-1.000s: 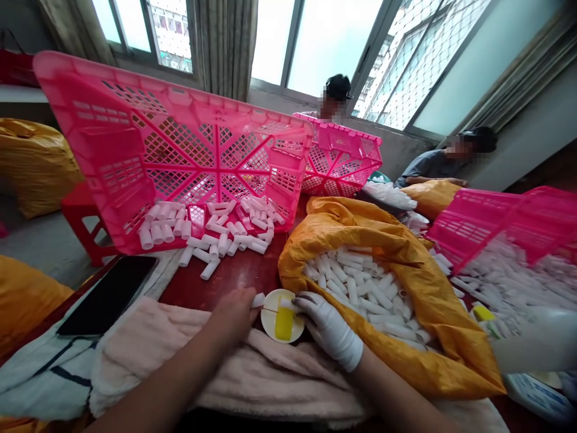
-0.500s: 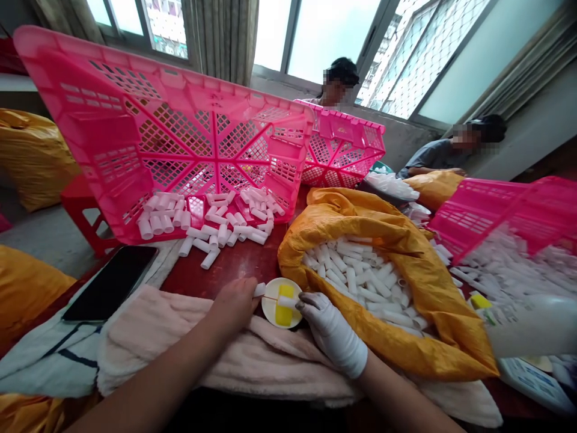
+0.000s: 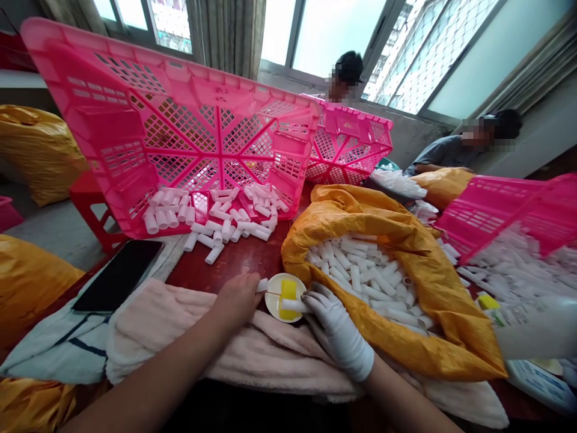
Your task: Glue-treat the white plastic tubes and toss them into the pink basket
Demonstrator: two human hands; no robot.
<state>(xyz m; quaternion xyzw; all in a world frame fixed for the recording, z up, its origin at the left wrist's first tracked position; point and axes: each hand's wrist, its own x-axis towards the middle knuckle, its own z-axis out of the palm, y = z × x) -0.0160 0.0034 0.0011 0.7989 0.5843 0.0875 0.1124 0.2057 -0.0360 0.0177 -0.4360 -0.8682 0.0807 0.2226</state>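
Note:
My bare left hand [image 3: 234,299] is closed on a short white tube [image 3: 262,284] at the left edge of a small white dish [image 3: 276,304]. A yellow sponge [image 3: 288,296] lies in the dish. My gloved right hand [image 3: 331,313] pinches another white tube [image 3: 294,305] over the dish. A thin stick runs between the two tubes. Both forearms rest on a pink towel [image 3: 189,337].
A yellow bag [image 3: 433,337] full of white tubes [image 3: 369,276] lies right of the dish. A tilted pink basket [image 3: 180,132] spills tubes onto the red table [image 3: 234,261]. A black phone [image 3: 118,284] lies at left. More pink baskets and two seated people are behind.
The view has shifted slightly; both hands stay at the dish. My right hand has brought its tube a little lower over the yellow sponge.

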